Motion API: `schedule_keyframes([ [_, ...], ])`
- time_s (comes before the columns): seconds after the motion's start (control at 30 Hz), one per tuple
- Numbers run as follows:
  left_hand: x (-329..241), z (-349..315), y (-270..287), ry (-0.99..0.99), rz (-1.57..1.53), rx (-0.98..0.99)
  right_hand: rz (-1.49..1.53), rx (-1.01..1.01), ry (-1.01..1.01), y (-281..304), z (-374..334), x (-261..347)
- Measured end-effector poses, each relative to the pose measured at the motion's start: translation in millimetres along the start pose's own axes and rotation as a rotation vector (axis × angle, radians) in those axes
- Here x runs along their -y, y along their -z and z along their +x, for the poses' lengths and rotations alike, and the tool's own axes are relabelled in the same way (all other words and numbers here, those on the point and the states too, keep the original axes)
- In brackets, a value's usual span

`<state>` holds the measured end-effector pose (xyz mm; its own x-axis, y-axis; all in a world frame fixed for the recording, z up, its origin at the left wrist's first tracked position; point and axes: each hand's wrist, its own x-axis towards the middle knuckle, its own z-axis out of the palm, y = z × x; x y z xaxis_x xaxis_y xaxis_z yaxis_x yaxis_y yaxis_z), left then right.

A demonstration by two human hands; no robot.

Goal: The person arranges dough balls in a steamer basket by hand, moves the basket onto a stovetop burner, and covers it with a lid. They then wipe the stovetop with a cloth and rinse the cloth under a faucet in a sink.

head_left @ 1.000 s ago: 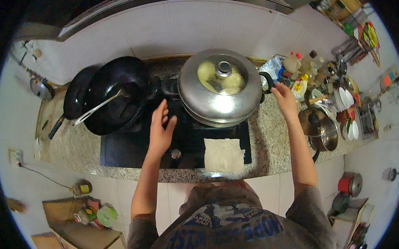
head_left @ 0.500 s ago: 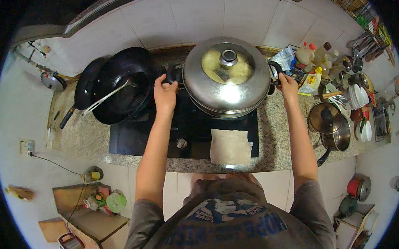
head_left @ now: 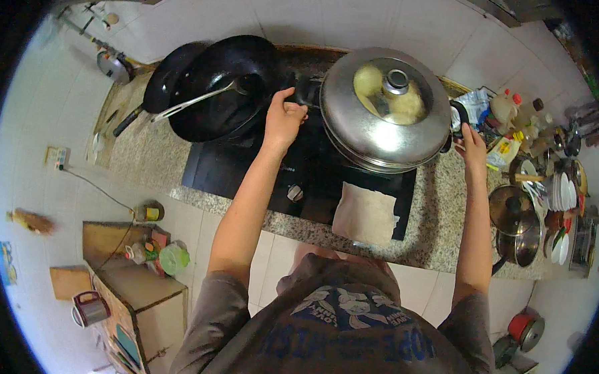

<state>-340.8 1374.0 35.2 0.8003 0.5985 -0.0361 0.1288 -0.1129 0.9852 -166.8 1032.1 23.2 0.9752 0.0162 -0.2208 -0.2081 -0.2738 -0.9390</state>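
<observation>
A large steel steamer pot (head_left: 355, 139) stands on the black stove, its domed lid (head_left: 416, 128) closed. Pale food shows blurred through the lid's glass. Beside the pot's black left handle (head_left: 308, 92), my left hand (head_left: 285, 123) is off the grip, its fingers loosely bent and apart. The fingers of my right hand (head_left: 473, 149) are on the black right handle (head_left: 461, 119); my palm hides part of this hold. A folded beige cloth (head_left: 365, 214) lies at the stove's front edge, between my forearms.
Left of the pot sit two black woks (head_left: 216, 110), with a metal ladle (head_left: 199, 101) resting in the larger. Bottles (head_left: 507, 106), stacked white bowls (head_left: 561, 192) and a glass-lidded pan (head_left: 519, 240) crowd the counter's right side. A stove knob (head_left: 295, 192) lies below my left hand.
My view has shifted and tilted, so the stove and pot appear farther right. My left hand has come away from the left handle; my right hand stays at the other one.
</observation>
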Motion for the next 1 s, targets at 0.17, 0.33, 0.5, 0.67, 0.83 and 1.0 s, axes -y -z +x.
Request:
schedule_keyframes([
  [0.17,36.3,-50.2,28.6,-0.335,0.430,-0.005,0.236,-0.201,0.437,14.3,-49.0,-18.7],
  [0.33,83.6,-134.2,39.9,-0.103,0.699,-0.069,0.200,-0.277,0.255,13.1,-140.5,-64.2],
  [0.5,108.3,-152.7,28.6,-0.112,0.794,-0.106,0.274,0.129,0.165,-33.6,-200.2,-75.8],
  [0.67,107.4,-150.9,13.9,0.011,0.913,-0.093,0.217,0.409,0.167,-59.1,-208.9,-38.9],
  [0.83,110.8,-143.6,10.6,0.131,0.975,-0.087,0.209,0.467,0.268,-66.9,-206.9,-28.5],
  [1.0,108.9,-140.9,8.8,0.133,0.962,-0.093,0.096,0.455,0.299,-61.2,-212.7,-37.1],
])
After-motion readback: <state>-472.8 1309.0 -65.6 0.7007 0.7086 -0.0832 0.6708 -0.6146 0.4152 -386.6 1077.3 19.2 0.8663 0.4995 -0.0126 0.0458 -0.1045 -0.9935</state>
